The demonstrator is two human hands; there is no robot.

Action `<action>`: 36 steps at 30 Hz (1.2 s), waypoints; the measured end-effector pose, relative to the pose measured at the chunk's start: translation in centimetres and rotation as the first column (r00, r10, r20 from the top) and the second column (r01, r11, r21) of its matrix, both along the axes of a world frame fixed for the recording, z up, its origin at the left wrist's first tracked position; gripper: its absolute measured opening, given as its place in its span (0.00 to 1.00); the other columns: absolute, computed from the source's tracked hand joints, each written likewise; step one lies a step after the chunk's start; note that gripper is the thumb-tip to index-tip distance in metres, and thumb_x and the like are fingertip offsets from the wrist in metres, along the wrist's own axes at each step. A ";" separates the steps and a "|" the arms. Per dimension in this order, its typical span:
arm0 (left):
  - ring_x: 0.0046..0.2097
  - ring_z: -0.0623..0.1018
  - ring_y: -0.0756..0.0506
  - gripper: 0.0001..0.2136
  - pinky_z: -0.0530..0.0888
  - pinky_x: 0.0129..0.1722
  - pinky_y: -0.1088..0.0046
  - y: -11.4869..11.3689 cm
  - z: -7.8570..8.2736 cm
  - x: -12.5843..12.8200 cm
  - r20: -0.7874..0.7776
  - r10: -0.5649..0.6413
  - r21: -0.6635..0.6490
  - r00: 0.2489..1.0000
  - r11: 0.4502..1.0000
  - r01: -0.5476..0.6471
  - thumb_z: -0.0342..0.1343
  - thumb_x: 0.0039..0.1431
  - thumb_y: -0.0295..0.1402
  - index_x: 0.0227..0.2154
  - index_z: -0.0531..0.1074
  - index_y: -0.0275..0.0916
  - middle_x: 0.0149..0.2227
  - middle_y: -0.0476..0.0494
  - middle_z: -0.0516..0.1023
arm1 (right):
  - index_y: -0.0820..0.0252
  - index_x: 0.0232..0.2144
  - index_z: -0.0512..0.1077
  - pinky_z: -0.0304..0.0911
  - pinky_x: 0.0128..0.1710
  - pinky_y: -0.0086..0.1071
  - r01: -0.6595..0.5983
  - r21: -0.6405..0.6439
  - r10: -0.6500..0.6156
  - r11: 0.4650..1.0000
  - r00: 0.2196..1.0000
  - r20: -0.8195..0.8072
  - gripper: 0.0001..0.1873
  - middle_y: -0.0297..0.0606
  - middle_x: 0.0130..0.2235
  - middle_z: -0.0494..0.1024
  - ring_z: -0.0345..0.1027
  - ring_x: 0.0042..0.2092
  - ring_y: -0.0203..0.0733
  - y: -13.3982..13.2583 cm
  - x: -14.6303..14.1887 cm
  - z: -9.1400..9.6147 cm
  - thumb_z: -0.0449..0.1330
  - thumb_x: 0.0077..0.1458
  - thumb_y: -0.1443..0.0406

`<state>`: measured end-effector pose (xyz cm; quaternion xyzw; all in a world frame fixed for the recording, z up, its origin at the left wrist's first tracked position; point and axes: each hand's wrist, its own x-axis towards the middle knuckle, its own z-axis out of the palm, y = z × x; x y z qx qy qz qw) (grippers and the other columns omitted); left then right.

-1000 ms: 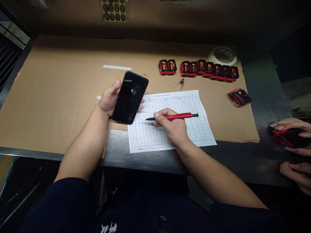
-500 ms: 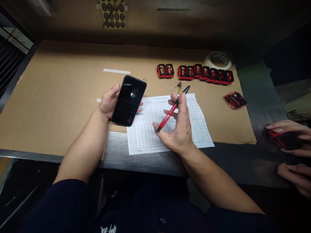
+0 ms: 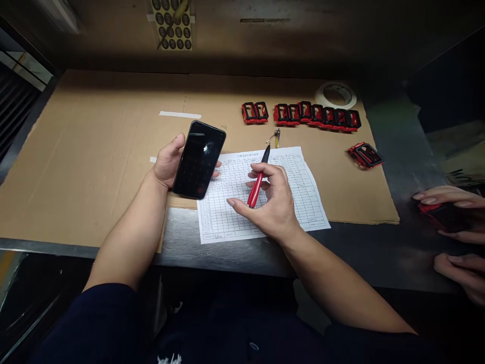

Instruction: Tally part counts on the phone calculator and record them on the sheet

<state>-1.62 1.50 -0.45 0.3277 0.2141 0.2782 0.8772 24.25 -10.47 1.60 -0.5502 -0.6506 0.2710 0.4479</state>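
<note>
The left hand (image 3: 165, 163) closes around a black smartphone (image 3: 199, 160), screen facing up, just beside the printed grid form (image 3: 303, 202). The right hand (image 3: 271, 202) clamps a red pen (image 3: 257, 184) between thumb and fingers, over the form, with the tip pointing away. The form lies partly on the cardboard sheet (image 3: 76, 151) and partly on the steel table (image 3: 182, 237). Behind are a row of red-and-black frames (image 3: 318, 116) and a tape roll (image 3: 335, 95). At the right side, a co-worker's hand (image 3: 450, 198) holds one red-and-black piece (image 3: 441, 216).

A black smartphone (image 3: 199, 160) lies tilted in the left hand (image 3: 165, 163), its dark glass screen facing up. The right hand (image 3: 275, 205) pinches a red pen (image 3: 256, 187), black tip angled up, above a printed grid form (image 3: 307, 202).
</note>
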 end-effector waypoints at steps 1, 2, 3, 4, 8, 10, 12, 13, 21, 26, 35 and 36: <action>0.51 0.86 0.30 0.42 0.80 0.55 0.49 0.0 0.0 0.0 0.001 0.000 0.002 1.000 1.000 0.000 0.47 0.63 0.68 0.60 0.75 0.33 0.54 0.25 0.83 | 0.52 0.56 0.67 0.79 0.49 0.48 0.006 0.006 -0.006 1.000 1.000 -0.004 0.38 0.42 0.55 0.70 0.73 0.51 0.49 0.0 0.0 0.0 0.76 0.46 0.56; 0.51 0.86 0.30 0.42 0.80 0.55 0.49 0.0 0.0 0.0 0.001 -0.001 0.003 1.000 1.000 0.001 0.47 0.63 0.68 0.60 0.75 0.33 0.54 0.25 0.83 | 0.52 0.56 0.67 0.79 0.49 0.49 0.009 0.013 -0.009 1.000 1.000 -0.006 0.38 0.42 0.55 0.70 0.73 0.51 0.50 0.0 0.0 0.0 0.76 0.47 0.56; 0.51 0.86 0.30 0.42 0.80 0.55 0.49 0.0 0.0 0.0 0.002 -0.003 0.002 1.000 1.000 0.003 0.47 0.64 0.68 0.60 0.74 0.33 0.54 0.25 0.83 | 0.52 0.57 0.66 0.78 0.50 0.49 0.010 0.023 -0.010 1.000 1.000 -0.005 0.39 0.43 0.55 0.70 0.73 0.52 0.51 0.0 0.0 0.0 0.76 0.47 0.55; 0.51 0.86 0.30 0.42 0.80 0.55 0.49 0.0 0.0 0.0 0.002 -0.005 0.000 1.000 1.000 0.005 0.46 0.64 0.68 0.61 0.74 0.33 0.54 0.25 0.83 | 0.52 0.59 0.65 0.78 0.50 0.49 0.009 0.032 -0.009 0.999 1.000 -0.005 0.41 0.43 0.56 0.70 0.72 0.54 0.52 0.0 0.0 0.0 0.76 0.46 0.55; 0.51 0.86 0.30 0.42 0.80 0.54 0.49 0.0 0.0 0.0 0.008 -0.006 -0.002 1.000 1.000 0.006 0.47 0.64 0.67 0.61 0.74 0.33 0.54 0.25 0.83 | 0.50 0.64 0.61 0.79 0.48 0.48 0.007 0.023 -0.007 1.000 1.000 0.002 0.47 0.45 0.59 0.68 0.70 0.58 0.54 0.0 -0.1 -0.2 0.75 0.46 0.54; 0.51 0.86 0.30 0.42 0.80 0.54 0.49 0.0 0.0 0.0 0.014 -0.006 0.000 1.000 1.000 0.006 0.47 0.64 0.67 0.61 0.74 0.33 0.54 0.25 0.83 | 0.50 0.64 0.61 0.79 0.48 0.48 0.013 0.012 -0.013 1.000 1.000 0.003 0.45 0.45 0.59 0.69 0.71 0.57 0.54 0.1 -0.1 -0.3 0.74 0.47 0.54; 0.51 0.86 0.30 0.42 0.80 0.55 0.49 0.0 0.0 0.0 0.020 -0.009 0.001 1.000 1.000 0.009 0.47 0.64 0.67 0.61 0.74 0.32 0.54 0.24 0.82 | 0.50 0.65 0.61 0.79 0.48 0.48 0.009 0.000 -0.009 1.000 1.000 -0.003 0.45 0.46 0.59 0.69 0.71 0.57 0.53 0.1 -0.1 -0.2 0.73 0.48 0.54; 0.51 0.86 0.30 0.42 0.80 0.55 0.49 0.0 -0.1 0.0 0.023 -0.011 0.001 1.000 1.000 0.011 0.47 0.64 0.66 0.61 0.74 0.32 0.55 0.24 0.82 | 0.50 0.65 0.60 0.79 0.48 0.48 0.003 -0.009 -0.003 1.000 1.000 -0.007 0.46 0.46 0.59 0.69 0.71 0.58 0.53 0.1 -0.1 -0.2 0.73 0.48 0.53; 0.54 0.84 0.27 0.41 0.82 0.52 0.47 0.7 -0.6 -0.9 0.032 -0.056 -0.064 0.998 0.996 0.058 0.47 0.64 0.65 0.62 0.74 0.32 0.57 0.23 0.80 | 0.52 0.67 0.56 0.77 0.52 0.47 -0.021 -0.049 0.017 0.999 0.997 -0.078 0.52 0.48 0.61 0.66 0.70 0.59 0.53 0.5 -0.4 -0.7 0.75 0.44 0.56; 0.56 0.82 0.25 0.41 0.81 0.50 0.42 0.2 0.9 -1.1 -0.168 0.006 -0.200 0.986 0.979 -0.040 0.29 0.71 0.59 0.70 0.67 0.35 0.60 0.28 0.78 | 0.57 0.70 0.49 0.73 0.61 0.44 -0.060 -0.044 0.061 0.997 0.998 0.002 0.59 0.53 0.66 0.64 0.65 0.66 0.52 1.3 -0.6 -1.3 0.77 0.45 0.57; 0.52 0.81 0.23 0.49 0.83 0.38 0.42 1.6 -2.0 -1.2 -0.331 0.086 -0.358 0.940 0.910 -0.209 0.45 0.50 0.74 0.74 0.41 0.69 0.60 0.60 0.70 | 0.52 0.67 0.54 0.68 0.63 0.49 -0.125 -0.154 0.169 0.980 0.934 0.316 0.49 0.48 0.67 0.71 0.72 0.63 0.56 3.5 -1.6 -3.0 0.74 0.50 0.56; 0.51 0.82 0.23 0.48 0.83 0.38 0.42 1.6 -1.9 -1.1 -0.320 0.098 -0.357 0.942 0.909 -0.215 0.46 0.51 0.73 0.74 0.41 0.68 0.60 0.59 0.70 | 0.51 0.66 0.56 0.69 0.63 0.47 -0.113 -0.147 0.155 0.983 0.934 0.323 0.47 0.46 0.66 0.72 0.73 0.63 0.55 3.6 -1.9 -3.1 0.74 0.51 0.56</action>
